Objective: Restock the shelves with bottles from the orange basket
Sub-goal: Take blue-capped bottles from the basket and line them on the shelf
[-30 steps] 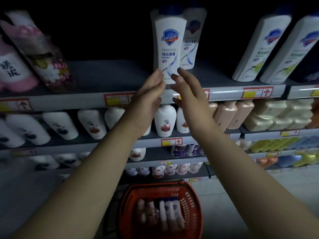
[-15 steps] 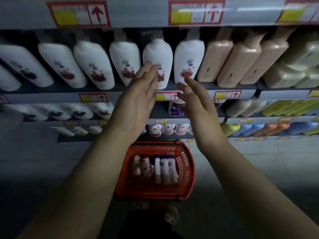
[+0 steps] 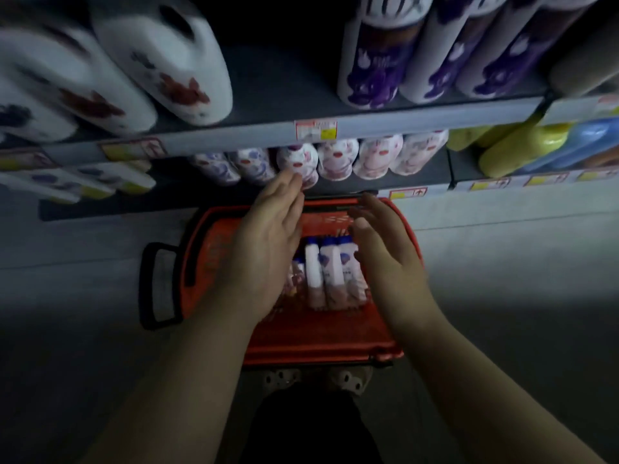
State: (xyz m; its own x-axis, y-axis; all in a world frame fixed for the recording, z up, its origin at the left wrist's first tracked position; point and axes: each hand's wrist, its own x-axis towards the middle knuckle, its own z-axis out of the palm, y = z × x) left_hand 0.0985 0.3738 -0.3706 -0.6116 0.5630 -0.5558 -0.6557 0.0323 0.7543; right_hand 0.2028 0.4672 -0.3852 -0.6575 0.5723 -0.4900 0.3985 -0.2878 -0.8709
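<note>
Head cam, looking pretty much straight down in a dim aisle. The orange basket (image 3: 214, 262) sits on the grey floor (image 3: 502, 269) right in front of the lowest shelf (image 3: 134, 207), its black handle (image 3: 160, 286) folded out to the left. The bottles (image 3: 330, 269) we're meant to restock lie inside it, white with blue caps, packed side by side. Our left grip (image 3: 268, 249) hangs over the basket's left half with the fingers straight and together, palm facing inward, holding nothing. Its fingertips line up with a small white bottle (image 3: 298, 162) on that lowest shelf, and we can't tell if they touch it. Our right grip (image 3: 388, 259) is over the basket's right half, fingers loosely spread and a bit blurred, also holding nothing. The bottles show in the gap between the two. One level up, a grey shelf edge (image 3: 418, 117) carries a price tag (image 3: 315, 129). Big white jugs with red print (image 3: 174, 61) stand on its left part and purple-printed bottles (image 3: 378, 61) on its right. Yellow bottles (image 3: 522, 145) and a blue bottle (image 3: 589, 139) sit far right. Our shoes (image 3: 348, 380) poke out just below the basket.
</note>
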